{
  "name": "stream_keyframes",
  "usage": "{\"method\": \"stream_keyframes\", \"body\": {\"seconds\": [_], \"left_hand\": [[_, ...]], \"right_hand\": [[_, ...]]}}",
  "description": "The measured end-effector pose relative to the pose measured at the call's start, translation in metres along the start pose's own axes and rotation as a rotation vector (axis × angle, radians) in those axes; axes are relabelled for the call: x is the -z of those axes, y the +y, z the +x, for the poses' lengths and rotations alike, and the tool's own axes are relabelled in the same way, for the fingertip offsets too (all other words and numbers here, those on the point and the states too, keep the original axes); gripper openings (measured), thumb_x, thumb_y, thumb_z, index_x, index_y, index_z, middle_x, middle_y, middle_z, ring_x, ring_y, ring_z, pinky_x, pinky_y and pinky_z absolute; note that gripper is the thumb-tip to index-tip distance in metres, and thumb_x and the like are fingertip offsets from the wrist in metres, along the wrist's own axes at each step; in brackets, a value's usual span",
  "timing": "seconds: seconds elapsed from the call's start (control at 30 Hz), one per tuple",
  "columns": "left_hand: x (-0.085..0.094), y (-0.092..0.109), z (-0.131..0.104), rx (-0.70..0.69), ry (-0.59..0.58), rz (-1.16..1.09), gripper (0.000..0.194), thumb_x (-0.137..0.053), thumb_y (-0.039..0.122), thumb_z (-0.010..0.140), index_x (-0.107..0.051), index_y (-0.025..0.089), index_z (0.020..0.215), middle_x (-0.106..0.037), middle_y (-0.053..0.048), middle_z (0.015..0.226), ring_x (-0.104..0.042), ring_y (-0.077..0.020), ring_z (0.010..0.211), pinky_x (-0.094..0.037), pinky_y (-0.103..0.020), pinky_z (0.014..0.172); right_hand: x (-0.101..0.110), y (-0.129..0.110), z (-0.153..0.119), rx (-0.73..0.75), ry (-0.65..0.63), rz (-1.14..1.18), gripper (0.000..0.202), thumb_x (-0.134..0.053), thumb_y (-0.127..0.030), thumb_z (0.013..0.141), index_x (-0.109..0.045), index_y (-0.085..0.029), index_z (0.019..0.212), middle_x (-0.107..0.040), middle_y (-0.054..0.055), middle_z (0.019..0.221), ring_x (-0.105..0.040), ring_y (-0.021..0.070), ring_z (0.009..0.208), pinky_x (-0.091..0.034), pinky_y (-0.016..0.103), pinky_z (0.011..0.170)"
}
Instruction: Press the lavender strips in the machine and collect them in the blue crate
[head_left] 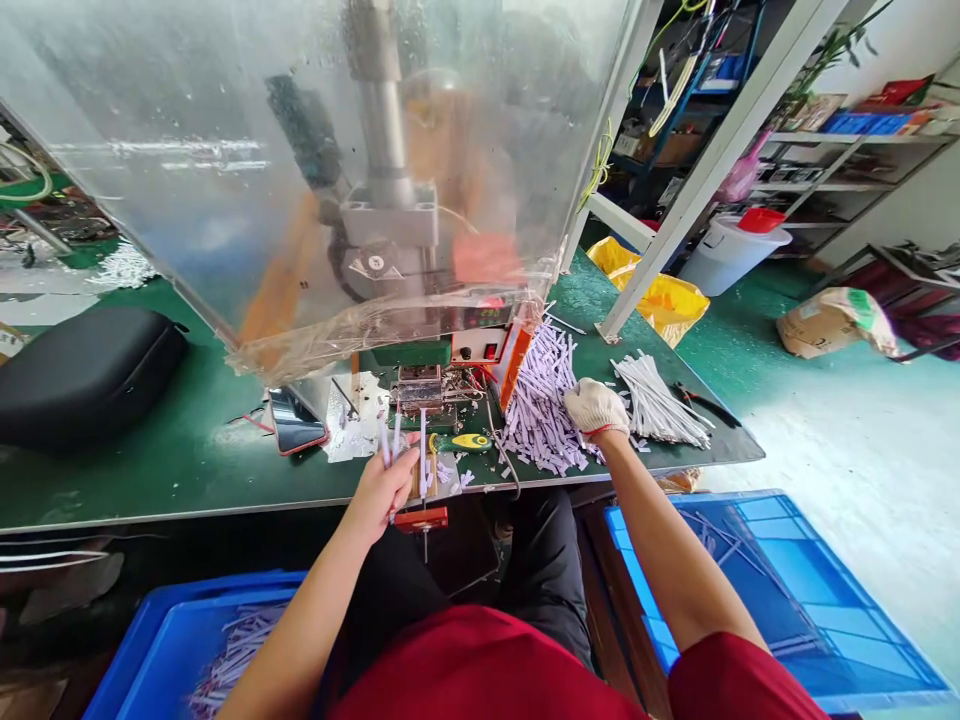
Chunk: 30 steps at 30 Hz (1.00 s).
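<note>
My bare left hand (384, 488) is closed round a few pale lavender strips (385, 440), which stand up from its fingers. Just right of it, another strip (423, 450) rises upright at a small fixture with a red block (421, 519) at the table's front edge. My right hand (596, 408), in a white knitted glove, rests at the right side of a heap of short lavender strips (544, 410). Its fingers are curled, and whatever they hold is hidden. A small metal press bed (420, 392) lies beyond my left hand, next to a yellow-and-green handle (461, 442).
A cloudy plastic guard (300, 200) hangs over the machine. White sticks (664, 400) and pliers (706, 405) lie to the right. A phone (296, 420) and a black case (90, 370) sit left. Blue crates (862, 600) flank my legs.
</note>
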<state>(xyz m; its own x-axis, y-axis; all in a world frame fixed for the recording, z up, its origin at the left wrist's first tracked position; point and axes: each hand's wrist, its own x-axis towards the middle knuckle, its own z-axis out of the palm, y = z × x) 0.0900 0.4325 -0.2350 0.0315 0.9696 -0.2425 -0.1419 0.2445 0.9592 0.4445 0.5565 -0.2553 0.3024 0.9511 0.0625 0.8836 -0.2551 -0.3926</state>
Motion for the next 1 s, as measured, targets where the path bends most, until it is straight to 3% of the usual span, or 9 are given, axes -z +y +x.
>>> {"method": "stream_keyframes", "body": {"seconds": [0.13,0.23,0.3,0.37,0.47,0.53,0.6,0.73,1.0], "left_hand": [[-0.012,0.002,0.009,0.031,0.037,0.132,0.046,-0.072,0.058,0.076,-0.067,0.014,0.088,-0.034,0.011,0.033,-0.025,-0.0046,0.028,-0.012,-0.019,0.033],[-0.009,0.007,0.011,0.011,0.06,0.016,0.043,-0.077,0.056,0.07,-0.063,0.016,0.073,-0.028,0.013,0.036,-0.023,-0.003,0.028,-0.012,-0.018,0.033],[-0.004,0.009,0.008,0.02,0.039,-0.063,0.041,-0.079,0.053,0.068,-0.062,0.016,0.069,-0.025,0.014,0.037,-0.022,-0.0024,0.029,-0.012,-0.018,0.033],[0.003,0.011,0.003,0.037,0.027,-0.1,0.039,-0.08,0.05,0.067,-0.062,0.015,0.066,-0.024,0.013,0.037,-0.023,-0.002,0.029,-0.013,-0.018,0.033],[0.014,0.009,-0.008,0.02,0.07,-0.131,0.039,-0.08,0.049,0.069,-0.063,0.014,0.064,-0.024,0.013,0.037,-0.022,-0.0018,0.03,-0.012,-0.018,0.033],[0.023,0.007,-0.015,-0.017,0.113,-0.164,0.039,-0.078,0.05,0.072,-0.063,0.015,0.065,-0.023,0.013,0.038,-0.02,-0.0018,0.031,-0.012,-0.017,0.033],[0.031,0.006,-0.021,-0.048,0.137,-0.201,0.038,-0.079,0.048,0.073,-0.063,0.014,0.065,-0.024,0.012,0.038,-0.021,-0.0016,0.031,-0.014,-0.017,0.033],[0.044,0.005,-0.033,-0.059,0.161,-0.264,0.038,-0.082,0.045,0.07,-0.064,0.013,0.064,-0.03,0.011,0.04,-0.025,-0.0005,0.031,-0.017,-0.015,0.034],[0.053,-0.001,-0.041,-0.067,0.198,-0.296,0.038,-0.083,0.043,0.069,-0.064,0.012,0.06,-0.037,0.009,0.039,-0.027,0.0,0.031,-0.017,-0.016,0.035]], "right_hand": [[0.013,0.002,-0.007,-0.043,0.066,0.243,0.032,-0.049,-0.035,0.088,-0.07,-0.013,0.094,-0.071,0.017,0.085,-0.068,0.0284,0.084,-0.048,0.035,0.074],[0.032,-0.004,-0.033,0.015,0.027,0.72,0.031,-0.052,-0.041,0.086,-0.066,-0.015,0.096,-0.067,0.009,0.076,-0.063,0.0202,0.064,-0.05,0.029,0.059],[0.043,-0.02,-0.061,0.082,-0.119,1.026,0.032,-0.06,-0.044,0.083,-0.064,-0.016,0.099,-0.066,0.007,0.078,-0.058,0.0154,0.056,-0.046,0.025,0.049],[0.046,-0.044,-0.093,0.101,-0.346,1.198,0.034,-0.068,-0.046,0.08,-0.063,-0.018,0.098,-0.067,0.006,0.081,-0.054,0.0112,0.051,-0.042,0.022,0.042],[0.03,-0.09,-0.13,0.095,-0.723,1.309,0.038,-0.073,-0.052,0.079,-0.063,-0.018,0.092,-0.066,0.002,0.072,-0.047,0.0063,0.039,-0.035,0.018,0.033],[0.01,-0.12,-0.14,0.116,-0.856,1.332,0.04,-0.071,-0.055,0.08,-0.062,-0.017,0.087,-0.064,0.0,0.066,-0.043,0.0051,0.033,-0.03,0.017,0.028],[-0.011,-0.144,-0.142,0.111,-0.874,1.341,0.04,-0.07,-0.055,0.08,-0.059,-0.017,0.082,-0.063,-0.001,0.061,-0.04,0.0052,0.031,-0.027,0.017,0.025],[-0.038,-0.174,-0.137,0.029,-0.757,1.308,0.034,-0.067,-0.05,0.08,-0.058,-0.017,0.078,-0.063,-0.001,0.056,-0.043,0.0072,0.03,-0.033,0.018,0.026],[-0.045,-0.192,-0.133,-0.097,-0.678,1.351,0.026,-0.065,-0.041,0.078,-0.06,-0.017,0.07,-0.064,0.001,0.054,-0.045,0.009,0.029,-0.034,0.02,0.026]]}}
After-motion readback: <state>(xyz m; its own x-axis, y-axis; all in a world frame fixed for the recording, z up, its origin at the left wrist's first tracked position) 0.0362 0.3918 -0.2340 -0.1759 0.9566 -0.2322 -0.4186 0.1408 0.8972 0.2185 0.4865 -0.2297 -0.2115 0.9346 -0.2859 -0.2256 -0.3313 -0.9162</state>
